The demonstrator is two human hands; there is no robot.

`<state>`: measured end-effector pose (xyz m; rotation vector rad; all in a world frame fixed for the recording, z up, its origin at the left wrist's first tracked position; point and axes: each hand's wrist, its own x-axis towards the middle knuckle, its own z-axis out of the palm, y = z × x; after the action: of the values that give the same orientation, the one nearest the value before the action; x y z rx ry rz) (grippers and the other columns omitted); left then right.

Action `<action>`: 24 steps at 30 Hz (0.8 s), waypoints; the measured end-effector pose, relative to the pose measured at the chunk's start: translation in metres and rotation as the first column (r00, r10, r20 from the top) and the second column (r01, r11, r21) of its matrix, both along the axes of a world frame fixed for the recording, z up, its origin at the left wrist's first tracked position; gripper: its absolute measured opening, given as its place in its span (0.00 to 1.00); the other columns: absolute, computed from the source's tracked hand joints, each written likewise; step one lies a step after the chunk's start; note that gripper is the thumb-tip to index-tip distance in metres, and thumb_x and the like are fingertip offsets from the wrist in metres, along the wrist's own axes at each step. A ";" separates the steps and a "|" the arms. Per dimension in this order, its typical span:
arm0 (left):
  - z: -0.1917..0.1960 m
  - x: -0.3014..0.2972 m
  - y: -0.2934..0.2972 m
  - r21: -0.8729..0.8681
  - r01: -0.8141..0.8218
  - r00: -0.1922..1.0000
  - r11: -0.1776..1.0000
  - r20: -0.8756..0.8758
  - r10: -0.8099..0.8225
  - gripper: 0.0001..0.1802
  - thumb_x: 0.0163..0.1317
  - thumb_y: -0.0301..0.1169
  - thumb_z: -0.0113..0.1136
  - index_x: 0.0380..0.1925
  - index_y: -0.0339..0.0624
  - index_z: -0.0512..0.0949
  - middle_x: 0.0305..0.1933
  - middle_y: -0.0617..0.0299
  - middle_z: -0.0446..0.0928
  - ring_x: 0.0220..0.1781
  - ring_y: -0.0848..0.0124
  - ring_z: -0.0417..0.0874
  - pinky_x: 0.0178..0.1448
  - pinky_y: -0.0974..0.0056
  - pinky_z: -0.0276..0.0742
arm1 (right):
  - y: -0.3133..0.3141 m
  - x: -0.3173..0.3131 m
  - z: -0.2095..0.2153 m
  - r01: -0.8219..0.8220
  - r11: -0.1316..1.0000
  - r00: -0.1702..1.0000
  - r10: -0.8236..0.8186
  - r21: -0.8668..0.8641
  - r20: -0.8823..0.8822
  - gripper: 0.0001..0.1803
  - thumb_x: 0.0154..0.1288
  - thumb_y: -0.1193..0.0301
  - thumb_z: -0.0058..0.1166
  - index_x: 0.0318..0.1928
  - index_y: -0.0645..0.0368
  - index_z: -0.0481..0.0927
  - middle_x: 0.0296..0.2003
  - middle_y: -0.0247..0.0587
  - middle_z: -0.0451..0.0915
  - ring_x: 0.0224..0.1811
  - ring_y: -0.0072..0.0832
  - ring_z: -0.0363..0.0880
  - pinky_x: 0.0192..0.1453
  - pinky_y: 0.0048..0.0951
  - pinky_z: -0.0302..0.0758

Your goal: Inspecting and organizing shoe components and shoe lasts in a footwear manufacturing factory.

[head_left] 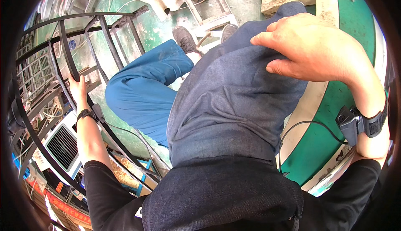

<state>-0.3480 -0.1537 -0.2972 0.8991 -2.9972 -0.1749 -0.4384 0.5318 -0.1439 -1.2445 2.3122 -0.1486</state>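
The left hand (78,88) is gripping a bar of a curved, black metal barred frame (68,49), which is standing left of the blue-grey cloth apron (217,105). The right hand (309,47) is extending over the apron's far right part, thumb and index finger standing apart; whether it is touching cloth cannot be told. A white louvred boxy appliance (62,147) is sitting farther left of the apron; a scuffed pale square frame (222,1) is resting beyond it.

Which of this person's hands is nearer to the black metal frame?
Left. The left hand is on a bar of the black metal frame; the right hand is well away from it, over on the right beyond the dark blue cloth.
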 end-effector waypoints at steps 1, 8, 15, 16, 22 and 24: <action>0.002 0.001 0.001 -0.003 -0.001 1.000 1.000 -0.001 0.001 0.44 0.58 0.43 0.60 0.71 0.35 0.59 0.46 0.44 0.83 0.45 0.56 0.87 0.54 0.58 0.79 | -0.001 0.000 0.000 -0.002 1.000 1.000 0.002 0.006 0.004 0.18 0.60 0.64 0.59 0.46 0.62 0.84 0.32 0.55 0.84 0.39 0.46 0.85 0.46 0.43 0.82; 0.007 0.003 -0.001 -0.017 0.005 1.000 1.000 -0.008 -0.005 0.44 0.58 0.43 0.60 0.71 0.35 0.59 0.41 0.46 0.84 0.41 0.59 0.87 0.51 0.59 0.79 | 0.000 0.000 -0.001 -0.010 1.000 1.000 0.009 -0.021 -0.015 0.18 0.60 0.63 0.59 0.46 0.62 0.84 0.31 0.54 0.84 0.39 0.47 0.85 0.46 0.44 0.81; 0.007 0.010 -0.020 -0.090 0.044 0.999 0.995 -0.024 -0.046 0.43 0.59 0.43 0.60 0.71 0.35 0.59 0.49 0.43 0.82 0.48 0.55 0.86 0.55 0.57 0.78 | -0.003 -0.001 0.001 -0.018 1.000 1.000 0.018 -0.010 0.014 0.18 0.59 0.63 0.59 0.46 0.62 0.84 0.32 0.55 0.84 0.39 0.47 0.85 0.47 0.44 0.81; 0.005 0.007 -0.016 -0.086 0.047 0.999 0.995 -0.021 -0.049 0.43 0.59 0.43 0.60 0.71 0.35 0.59 0.49 0.43 0.82 0.48 0.55 0.86 0.55 0.57 0.78 | -0.002 -0.001 0.000 -0.014 1.000 1.000 0.014 -0.002 0.019 0.18 0.59 0.63 0.59 0.46 0.62 0.84 0.32 0.55 0.84 0.39 0.47 0.85 0.47 0.44 0.81; 0.004 0.001 -0.003 0.025 -0.034 0.999 0.999 0.022 0.033 0.43 0.59 0.43 0.60 0.71 0.35 0.60 0.56 0.40 0.79 0.55 0.51 0.83 0.61 0.56 0.75 | -0.001 0.001 -0.001 0.000 1.000 1.000 0.000 -0.008 0.005 0.18 0.59 0.64 0.59 0.45 0.62 0.84 0.31 0.54 0.84 0.38 0.47 0.85 0.46 0.44 0.81; 0.007 0.006 -0.011 -0.046 0.007 1.000 0.999 -0.010 -0.007 0.43 0.59 0.43 0.60 0.71 0.35 0.60 0.55 0.40 0.79 0.54 0.51 0.83 0.60 0.56 0.75 | -0.002 0.001 0.000 -0.001 1.000 1.000 0.002 -0.018 0.008 0.18 0.58 0.64 0.59 0.45 0.62 0.84 0.31 0.54 0.84 0.38 0.47 0.85 0.46 0.44 0.81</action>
<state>-0.3421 -0.1649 -0.2903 0.8812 -2.9820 -0.1101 -0.4377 0.5301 -0.1442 -1.2520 2.3079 -0.1734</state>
